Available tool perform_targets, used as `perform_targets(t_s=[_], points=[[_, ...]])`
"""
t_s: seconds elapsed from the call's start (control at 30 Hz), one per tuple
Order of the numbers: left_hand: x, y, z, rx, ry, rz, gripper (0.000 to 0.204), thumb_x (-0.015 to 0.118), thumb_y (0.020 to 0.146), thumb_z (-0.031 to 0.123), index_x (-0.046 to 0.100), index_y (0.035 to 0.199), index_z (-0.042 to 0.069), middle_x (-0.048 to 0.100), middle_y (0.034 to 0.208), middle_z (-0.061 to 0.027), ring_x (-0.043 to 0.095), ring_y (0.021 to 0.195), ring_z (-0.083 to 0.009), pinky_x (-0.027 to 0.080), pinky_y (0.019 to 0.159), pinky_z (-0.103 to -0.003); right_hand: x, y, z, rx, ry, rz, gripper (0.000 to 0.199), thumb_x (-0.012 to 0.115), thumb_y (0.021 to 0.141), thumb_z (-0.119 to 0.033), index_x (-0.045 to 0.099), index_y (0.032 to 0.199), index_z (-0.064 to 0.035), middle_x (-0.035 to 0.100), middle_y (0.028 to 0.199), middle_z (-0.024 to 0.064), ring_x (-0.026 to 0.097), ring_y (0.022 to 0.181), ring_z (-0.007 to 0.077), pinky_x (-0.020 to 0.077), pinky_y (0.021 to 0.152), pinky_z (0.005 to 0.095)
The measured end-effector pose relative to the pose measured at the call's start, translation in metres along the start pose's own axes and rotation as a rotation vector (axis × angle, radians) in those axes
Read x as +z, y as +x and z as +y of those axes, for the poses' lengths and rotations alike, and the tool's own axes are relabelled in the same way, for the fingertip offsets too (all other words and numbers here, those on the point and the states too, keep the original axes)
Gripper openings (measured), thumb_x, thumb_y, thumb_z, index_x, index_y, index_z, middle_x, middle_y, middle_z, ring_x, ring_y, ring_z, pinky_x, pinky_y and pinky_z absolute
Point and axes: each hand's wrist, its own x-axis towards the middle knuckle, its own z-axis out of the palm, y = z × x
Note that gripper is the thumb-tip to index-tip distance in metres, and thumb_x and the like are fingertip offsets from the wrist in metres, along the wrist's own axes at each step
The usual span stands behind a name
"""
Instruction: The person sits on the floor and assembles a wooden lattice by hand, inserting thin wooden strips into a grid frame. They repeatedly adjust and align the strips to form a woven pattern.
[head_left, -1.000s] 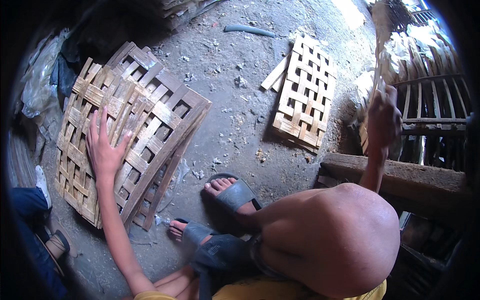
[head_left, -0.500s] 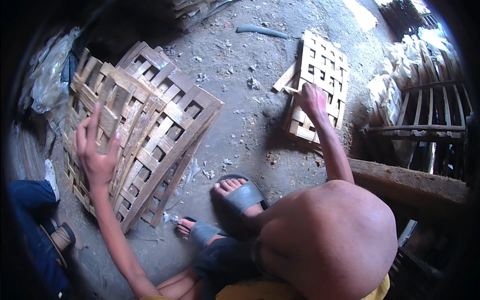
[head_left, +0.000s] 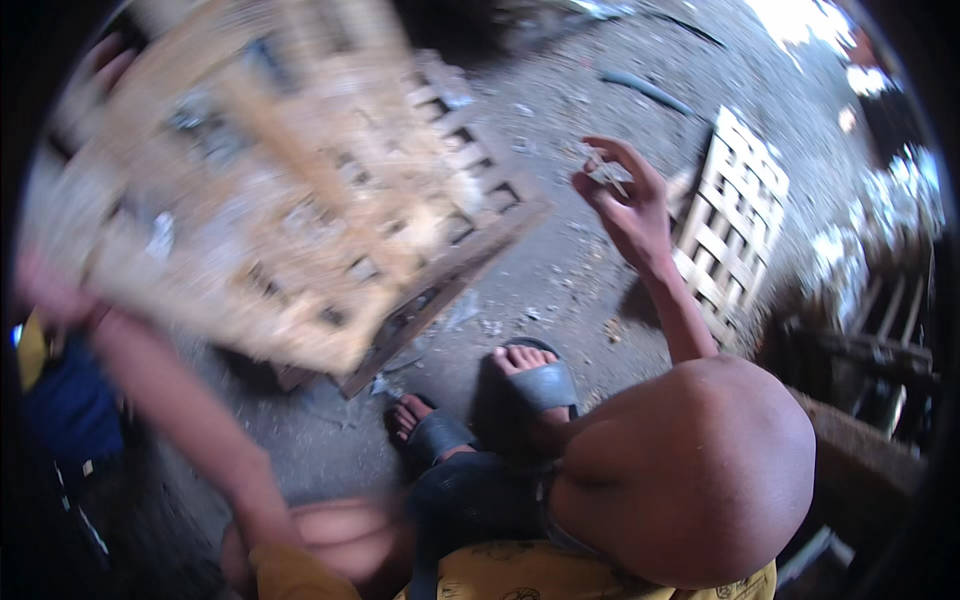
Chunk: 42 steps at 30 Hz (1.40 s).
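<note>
The person's left hand (head_left: pixel 62 290), smeared by motion, is at the near-left edge of a large panel of woven wooden strips (head_left: pixel 300 165); the blur is too strong to tell whether its fingers grip that edge or merely lie against it. The panel, blurred too, spreads across the left of the concrete floor (head_left: pixel 560 270) and covers most of a darker-framed lattice panel (head_left: pixel 522 215), whose right edge and near corner show past it.

The right hand (head_left: pixel 622 200) is raised over the floor between this pair and a smaller woven lattice panel (head_left: pixel 738 205). Its thumb and fingers curl together around a small clump of whitish, translucent scraps (head_left: pixel 607 172). The smaller panel lies just beyond the right wrist, with a loose slat (head_left: pixel 682 192) beside its left edge. Farther off, a length of grey-green hose (head_left: pixel 647 93) rests on the floor.

Nearer, the person's grey slide sandals (head_left: pixel 545 388) stand past the near corner of the darker-framed panel. A wooden beam (head_left: pixel 855 438) runs to the right of the bare knee (head_left: pixel 700 450), below a slatted wooden rack (head_left: pixel 885 345). At lower left appears a co-worker's dark blue clothing (head_left: pixel 75 410).
</note>
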Motion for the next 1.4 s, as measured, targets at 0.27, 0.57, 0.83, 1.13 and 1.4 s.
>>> perform_targets(t_s=[0.27, 0.57, 0.83, 1.13, 1.4], points=[[0.033, -0.086, -0.12, -0.761, -1.026, -0.538, 0.064, 0.043, 0.104, 0.037, 0.043, 0.149, -0.008, 0.06, 0.138, -0.0291, 0.063, 0.123, -0.0398, 0.052, 0.107, -0.049, -0.009, -0.021, 0.037, 0.345, 0.032, -0.317, 0.056, 0.077, 0.091, -0.043, 0.07, 0.127, -0.0007, 0.074, 0.108, 0.0088, 0.068, 0.098, 0.0138, 0.0546, 0.085, 0.0329], [0.109, -0.135, -0.159, -0.833, -0.292, -0.368, 0.07, 0.038, 0.109, 0.055, 0.043, 0.152, 0.0, 0.055, 0.149, -0.0168, 0.059, 0.131, -0.0293, 0.046, 0.113, -0.046, -0.086, -0.094, 0.033, 0.509, 0.225, 0.103, 0.04, 0.077, 0.094, -0.028, 0.065, 0.123, -0.0032, 0.069, 0.102, 0.0032, 0.065, 0.088, 0.0129, 0.0513, 0.078, 0.0288], [0.03, -0.121, -0.155, -0.663, 0.083, -0.576, 0.078, 0.023, 0.107, 0.065, 0.034, 0.161, 0.01, 0.048, 0.158, -0.0169, 0.042, 0.149, -0.0308, 0.03, 0.121, -0.053, -0.156, -0.114, -0.127, 0.037, -1.125, 0.525, 0.024, 0.066, 0.099, -0.025, 0.075, 0.114, -0.0082, 0.073, 0.081, 0.0053, 0.065, 0.068, 0.0187, 0.0524, 0.063, 0.0368], [0.017, -0.143, -0.191, -0.71, 0.098, -0.643, 0.07, 0.031, 0.108, 0.058, 0.033, 0.162, 0.013, 0.046, 0.158, -0.0161, 0.043, 0.147, -0.0322, 0.029, 0.121, -0.054, -0.165, -0.045, 0.102, 0.449, -1.473, 0.028, 0.014, 0.063, 0.081, -0.009, 0.071, 0.079, 0.0028, 0.07, 0.075, 0.0225, 0.073, 0.069, 0.0355, 0.0592, 0.062, 0.049], [-0.036, -0.132, -0.206, 0.032, 0.984, -0.913, 0.082, 0.065, 0.099, 0.047, 0.03, 0.163, 0.011, 0.032, 0.167, -0.0177, 0.027, 0.155, -0.039, 0.02, 0.126, -0.053, -0.126, -0.031, 0.163, 0.404, -1.372, 0.068, 0.022, 0.068, 0.084, -0.018, 0.072, 0.097, -0.0007, 0.072, 0.09, 0.0214, 0.073, 0.085, 0.0378, 0.0566, 0.072, 0.0497]])
